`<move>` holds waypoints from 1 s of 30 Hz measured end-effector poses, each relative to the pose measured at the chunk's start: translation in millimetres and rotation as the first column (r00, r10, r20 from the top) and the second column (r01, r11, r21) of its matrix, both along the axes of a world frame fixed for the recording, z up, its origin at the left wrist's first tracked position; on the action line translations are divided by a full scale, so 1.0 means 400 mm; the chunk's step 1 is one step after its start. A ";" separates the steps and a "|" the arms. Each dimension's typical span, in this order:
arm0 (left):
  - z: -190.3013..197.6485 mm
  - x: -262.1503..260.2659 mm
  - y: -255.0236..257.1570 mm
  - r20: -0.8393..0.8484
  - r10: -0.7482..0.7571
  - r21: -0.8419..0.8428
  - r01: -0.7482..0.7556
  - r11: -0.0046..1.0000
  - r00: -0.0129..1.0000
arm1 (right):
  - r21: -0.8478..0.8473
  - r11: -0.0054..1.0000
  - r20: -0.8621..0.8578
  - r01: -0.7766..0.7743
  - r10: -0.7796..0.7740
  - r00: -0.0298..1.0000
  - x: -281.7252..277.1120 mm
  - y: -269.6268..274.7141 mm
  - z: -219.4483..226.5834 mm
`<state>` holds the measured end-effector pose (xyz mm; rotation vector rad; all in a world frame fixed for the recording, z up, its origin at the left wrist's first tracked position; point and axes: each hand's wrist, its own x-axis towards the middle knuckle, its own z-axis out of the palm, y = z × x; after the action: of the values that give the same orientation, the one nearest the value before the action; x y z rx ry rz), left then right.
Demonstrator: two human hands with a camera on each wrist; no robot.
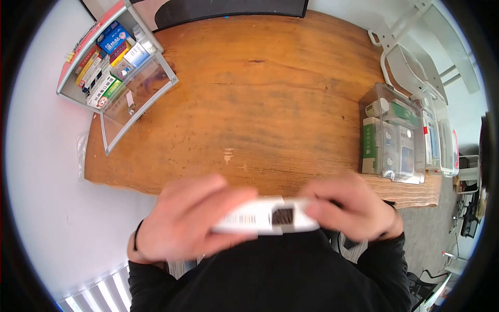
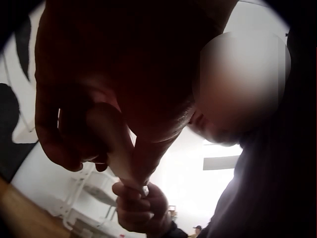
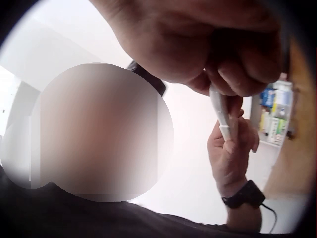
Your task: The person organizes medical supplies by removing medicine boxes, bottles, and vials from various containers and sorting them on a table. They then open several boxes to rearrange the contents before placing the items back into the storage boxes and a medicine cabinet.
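A white box [image 1: 260,216] with a dark patch near its right end is held up in front of the body, past the table's near edge. The left hand [image 1: 192,218] grips its left end, fingers over the top and thumb below; the head view is blurred here. At the other end the right hand [image 1: 351,208] pinches the box between thumb and curled fingers. From the right wrist view, the thin white edge of the box [image 3: 221,111] runs between the right hand [image 3: 198,44] and the left hand [image 3: 230,158].
On the wooden table [image 1: 249,104], an open case [image 1: 117,67] full of medicine boxes stands at the back left. A clear container [image 1: 392,135] with boxes and bottles sits at the right edge, beside another open clear case [image 1: 442,140]. A dark screen [image 1: 228,10] is at the back.
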<state>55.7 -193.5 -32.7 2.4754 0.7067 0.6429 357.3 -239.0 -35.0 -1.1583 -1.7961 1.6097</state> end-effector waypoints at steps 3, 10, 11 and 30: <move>0.109 0.006 -0.066 0.066 0.005 0.171 -0.017 0.985 0.998 | 0.154 0.975 -0.165 -0.160 0.185 0.969 0.015 -0.031 0.102; 0.184 -0.034 -0.164 0.092 0.046 0.081 -0.053 0.995 0.995 | 0.308 0.940 -0.329 -0.149 0.252 0.910 -0.004 -0.062 0.173; 0.188 -0.028 -0.162 0.100 0.035 0.074 -0.042 0.996 0.994 | 0.313 0.936 -0.329 -0.158 0.263 0.907 -0.003 -0.063 0.171; -0.105 0.006 -0.005 0.048 0.052 -0.144 -0.045 0.989 0.998 | -0.388 0.915 -0.324 0.113 -0.250 0.913 -0.077 -0.006 -0.118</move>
<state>58.0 -195.4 -74.9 2.3090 0.7682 0.6480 326.5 -241.6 -82.0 -1.0489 -1.1476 1.9409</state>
